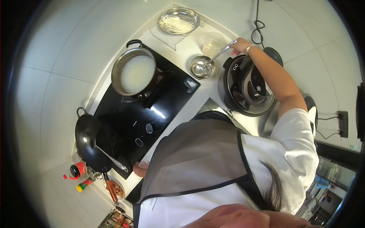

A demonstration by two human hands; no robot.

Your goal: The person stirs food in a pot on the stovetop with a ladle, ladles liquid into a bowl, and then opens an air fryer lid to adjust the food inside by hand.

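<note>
My right hand is closed around the handle end of a metal ladle. The ladle slants down into a small metal bowl on the white counter. Close by the bowl is a clear plastic container. My left hand is low by the front edge of the black cooktop, partly behind the apron, and its fingers are mostly hidden. On the far burner sits a pot with cloudy whitish liquid in it.
A black electric cooker stands right of the bowl. A glass dish of pale strips rests on a wire rack at the back corner. Left are a black wok with a metal utensil, a red-labelled bottle and a green bottle.
</note>
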